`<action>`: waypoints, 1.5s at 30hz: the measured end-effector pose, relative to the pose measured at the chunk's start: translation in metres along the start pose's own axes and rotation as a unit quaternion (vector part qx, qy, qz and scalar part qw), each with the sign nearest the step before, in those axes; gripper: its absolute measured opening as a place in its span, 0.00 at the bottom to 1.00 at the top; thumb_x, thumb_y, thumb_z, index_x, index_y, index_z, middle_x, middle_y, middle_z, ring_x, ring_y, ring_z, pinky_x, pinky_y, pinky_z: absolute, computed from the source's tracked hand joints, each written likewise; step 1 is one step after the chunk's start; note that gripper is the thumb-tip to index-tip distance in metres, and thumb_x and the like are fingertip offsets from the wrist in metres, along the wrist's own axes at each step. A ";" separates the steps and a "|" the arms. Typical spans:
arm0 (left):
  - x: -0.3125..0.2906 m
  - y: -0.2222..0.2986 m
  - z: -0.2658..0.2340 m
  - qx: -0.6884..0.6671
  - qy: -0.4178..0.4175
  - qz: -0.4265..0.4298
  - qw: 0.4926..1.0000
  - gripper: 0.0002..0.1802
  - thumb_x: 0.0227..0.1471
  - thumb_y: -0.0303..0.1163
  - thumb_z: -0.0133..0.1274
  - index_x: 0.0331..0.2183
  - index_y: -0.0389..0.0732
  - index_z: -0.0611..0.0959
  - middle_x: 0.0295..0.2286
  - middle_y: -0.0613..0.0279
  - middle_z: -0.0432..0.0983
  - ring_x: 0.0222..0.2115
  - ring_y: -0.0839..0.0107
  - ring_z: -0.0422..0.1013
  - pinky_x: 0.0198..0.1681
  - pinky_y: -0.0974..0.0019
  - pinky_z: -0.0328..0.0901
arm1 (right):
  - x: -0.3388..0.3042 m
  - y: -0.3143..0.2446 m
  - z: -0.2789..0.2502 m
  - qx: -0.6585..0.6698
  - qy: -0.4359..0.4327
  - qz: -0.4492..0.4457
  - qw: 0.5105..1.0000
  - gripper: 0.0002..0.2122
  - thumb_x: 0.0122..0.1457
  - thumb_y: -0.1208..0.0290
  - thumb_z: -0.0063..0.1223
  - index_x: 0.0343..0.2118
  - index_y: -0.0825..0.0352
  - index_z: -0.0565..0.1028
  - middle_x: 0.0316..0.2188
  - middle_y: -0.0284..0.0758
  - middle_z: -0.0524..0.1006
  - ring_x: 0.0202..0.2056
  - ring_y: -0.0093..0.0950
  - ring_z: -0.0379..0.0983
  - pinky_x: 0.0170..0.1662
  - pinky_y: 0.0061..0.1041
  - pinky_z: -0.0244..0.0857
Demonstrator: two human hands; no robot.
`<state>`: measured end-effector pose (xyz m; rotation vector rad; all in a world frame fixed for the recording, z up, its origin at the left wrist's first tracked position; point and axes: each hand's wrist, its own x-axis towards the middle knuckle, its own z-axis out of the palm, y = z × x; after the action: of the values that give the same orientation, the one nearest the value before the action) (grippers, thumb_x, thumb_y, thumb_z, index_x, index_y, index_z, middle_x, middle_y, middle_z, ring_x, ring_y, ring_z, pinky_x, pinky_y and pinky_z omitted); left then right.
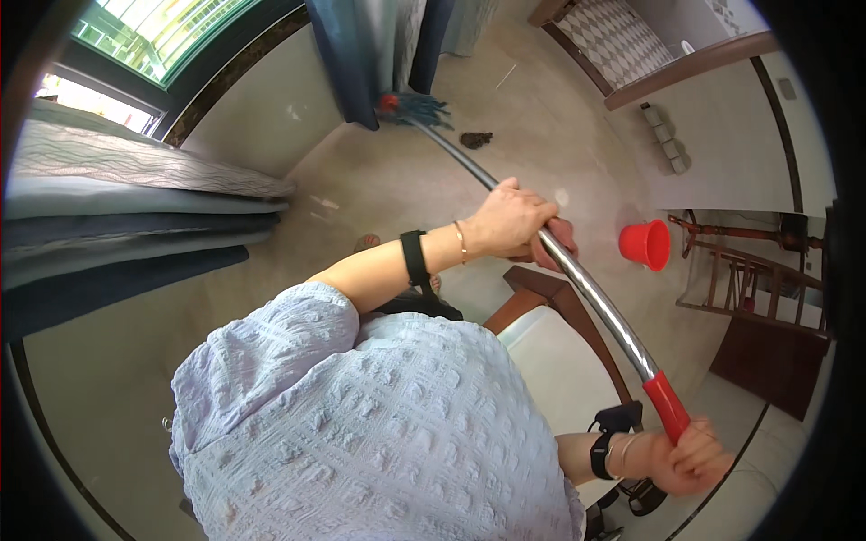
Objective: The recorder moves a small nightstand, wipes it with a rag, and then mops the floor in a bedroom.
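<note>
A mop with a long metal pole [600, 299] slants across the view from upper left to lower right. My left hand [516, 219] is wrapped round the middle of the pole. At the near end, my right hand [693, 458] grips the red handle [667, 408]; it is slightly blurred. The blue-green mop head [431, 111], with a red joint, rests on the floor against the bottom of the blue curtain [368, 63]. A small dark, crumpled thing [475, 140] lies on the floor beside the mop head; its kind is unclear.
A red bucket [644, 245] stands on the floor at the right, near a wooden chair [753, 279]. Close in front of me is a wood-framed piece with a white top [564, 356]. More curtains [135, 216] hang at the left below a window [162, 36]. A doorway opens at the upper right.
</note>
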<state>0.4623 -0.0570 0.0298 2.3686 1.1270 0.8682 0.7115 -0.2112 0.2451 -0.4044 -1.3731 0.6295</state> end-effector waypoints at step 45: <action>0.379 -0.227 0.241 -0.417 -0.110 -0.027 0.902 0.08 0.34 0.27 0.55 0.24 0.41 0.77 0.30 0.60 0.78 0.32 0.55 0.71 0.36 0.59 0.66 | 0.204 0.374 -0.071 -0.240 0.020 0.235 0.942 0.11 0.55 0.81 0.40 0.17 0.66 0.57 0.09 0.28 0.56 0.11 0.19 0.52 0.19 0.24 0.57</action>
<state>0.6822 0.3645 -0.1365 1.6511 0.5498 0.8158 0.7299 0.2119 0.1632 -1.1571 -1.3927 0.6606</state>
